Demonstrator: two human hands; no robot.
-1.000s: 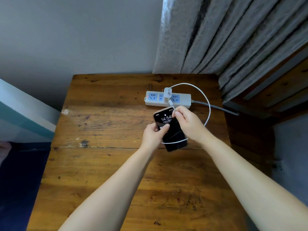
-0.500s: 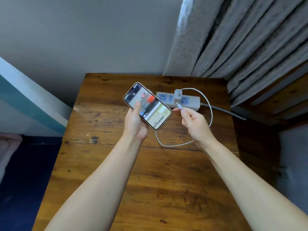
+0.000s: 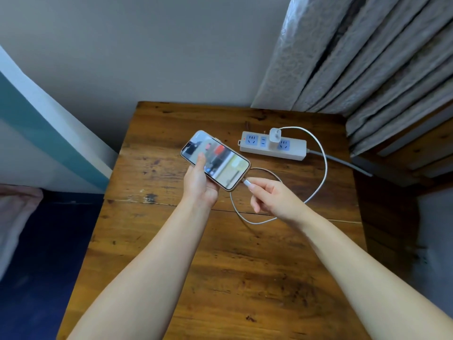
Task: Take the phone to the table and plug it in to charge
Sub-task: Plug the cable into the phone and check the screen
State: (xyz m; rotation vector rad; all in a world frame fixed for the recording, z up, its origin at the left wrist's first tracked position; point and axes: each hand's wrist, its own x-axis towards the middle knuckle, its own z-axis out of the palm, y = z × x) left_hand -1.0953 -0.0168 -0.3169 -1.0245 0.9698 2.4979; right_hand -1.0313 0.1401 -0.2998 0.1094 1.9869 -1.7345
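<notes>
Phone-charging was at its plugging-in step, above a wooden desk (image 3: pixel 220 278) set in the corner by grey curtains (image 3: pixel 367 57). A white power strip (image 3: pixel 291 149) lay near the desk's back edge with a white charger block (image 3: pixel 274 138) plugged into it, and a white cable (image 3: pixel 321 173) looped from the block round to the front. The left hand (image 3: pixel 199 184) held the phone (image 3: pixel 215 159) above the desk, screen lit and facing up, thumb across the glass. The right hand (image 3: pixel 272 196) pinched the cable's connector (image 3: pixel 247 183) at the phone's bottom edge; whether it was seated could not be told. Judging from this, the next move called for a straight push along the port's line with the phone held steady, then laying it down on the desk.
</notes>
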